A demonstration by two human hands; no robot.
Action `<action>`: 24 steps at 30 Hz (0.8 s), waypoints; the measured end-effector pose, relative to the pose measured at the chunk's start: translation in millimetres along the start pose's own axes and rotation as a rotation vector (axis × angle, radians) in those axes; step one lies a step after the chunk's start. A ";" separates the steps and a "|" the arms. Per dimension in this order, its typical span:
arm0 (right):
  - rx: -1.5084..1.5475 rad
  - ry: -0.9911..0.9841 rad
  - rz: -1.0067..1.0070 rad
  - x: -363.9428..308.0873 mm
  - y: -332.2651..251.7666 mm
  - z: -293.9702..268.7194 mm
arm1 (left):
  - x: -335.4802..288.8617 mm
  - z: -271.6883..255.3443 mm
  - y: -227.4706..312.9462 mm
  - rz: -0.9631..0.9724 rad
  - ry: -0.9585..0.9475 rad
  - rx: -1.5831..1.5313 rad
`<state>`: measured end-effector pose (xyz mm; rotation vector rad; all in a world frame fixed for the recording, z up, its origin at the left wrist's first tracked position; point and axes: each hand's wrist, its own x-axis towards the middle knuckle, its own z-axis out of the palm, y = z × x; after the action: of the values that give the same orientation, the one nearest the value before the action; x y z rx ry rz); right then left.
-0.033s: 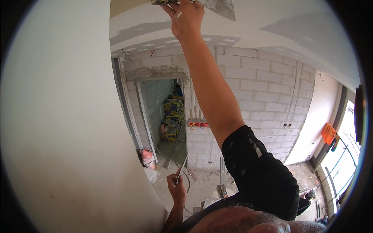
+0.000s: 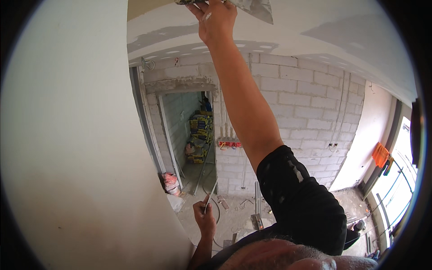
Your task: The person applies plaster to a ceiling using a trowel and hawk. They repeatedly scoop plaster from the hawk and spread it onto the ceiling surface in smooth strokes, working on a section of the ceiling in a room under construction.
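Note:
My right hand (image 2: pixel 218 18) is stretched up to the ceiling (image 2: pixel 288 27) at the top of the view. It grips a plastering trowel whose wide grey smeared blade (image 2: pixel 256 9) sticks out to the right; the picture's upper edge cuts off part of the tool. A white smear marks the back of this hand. Low and left of centre, my left hand (image 2: pixel 205 217) is closed on a thin flat plate (image 2: pixel 212 192), seen almost edge-on, so its exact kind is unclear. Grey patches of filler (image 2: pixel 166 37) show on the pale ceiling boards.
A smooth white wall (image 2: pixel 81 135) fills the left side. Ahead is a block wall (image 2: pixel 301 103) with a doorway, stacked bags (image 2: pixel 200 135) inside it. A red-and-white sack (image 2: pixel 171 183) leans by its frame. An orange cloth (image 2: pixel 380 154) hangs near the bright window at right.

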<state>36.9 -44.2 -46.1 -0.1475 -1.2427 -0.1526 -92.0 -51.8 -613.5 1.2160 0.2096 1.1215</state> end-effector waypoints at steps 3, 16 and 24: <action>0.051 -0.048 -0.011 5.1 -0.1 6.1 | 6.7 4.1 3.0 0.010 0.003 -0.006; 0.123 0.085 0.058 3.4 -10.3 34.8 | 8.4 3.6 9.7 0.022 -0.004 0.037; 0.083 0.059 0.101 -1.5 -6.5 39.7 | 7.5 6.3 11.1 -0.021 0.000 0.022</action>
<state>-1.7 -42.8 -34.8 -0.1329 -1.1784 -0.0174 -90.5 -50.9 -598.8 1.2308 0.2354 1.1039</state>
